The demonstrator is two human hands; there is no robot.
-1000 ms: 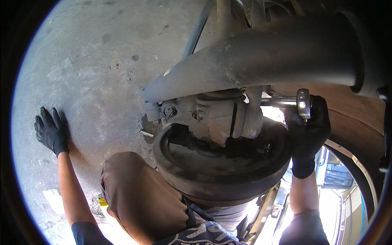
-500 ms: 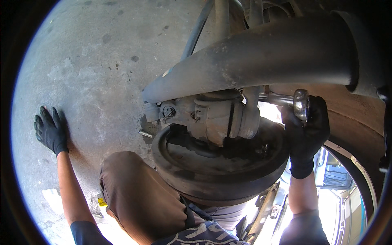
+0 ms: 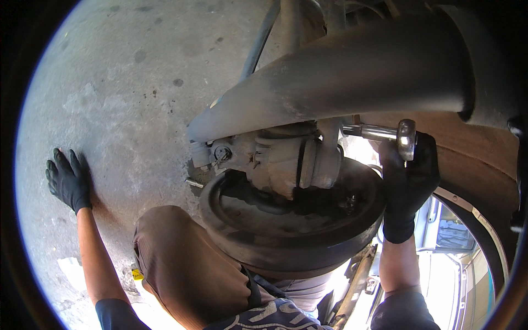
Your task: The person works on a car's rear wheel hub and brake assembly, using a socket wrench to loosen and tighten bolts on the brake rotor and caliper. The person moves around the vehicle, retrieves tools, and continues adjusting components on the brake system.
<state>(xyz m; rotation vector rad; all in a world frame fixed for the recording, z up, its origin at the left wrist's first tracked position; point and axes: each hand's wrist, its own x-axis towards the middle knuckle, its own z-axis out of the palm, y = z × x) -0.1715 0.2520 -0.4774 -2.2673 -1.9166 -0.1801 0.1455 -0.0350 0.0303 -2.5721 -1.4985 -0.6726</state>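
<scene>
If tilted, the ratchet (image 3: 406, 139) could slip, jarring the right hand (image 3: 410, 179) clamped on it, left hand (image 3: 70, 179) splayed on the floor (image 3: 129, 124).

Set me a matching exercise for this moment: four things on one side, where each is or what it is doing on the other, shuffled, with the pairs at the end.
Things
1. Left hand
2. Round dark drum
3. Right hand
4. Thick dark tube

Places and states
A. Curled at the shiny metal tool
B. Spans the picture above the round dark drum
C. Fingers spread on the grey floor
D. Its rim comes next to the knee in the picture

Pairs: 1-C, 2-D, 3-A, 4-B
</scene>
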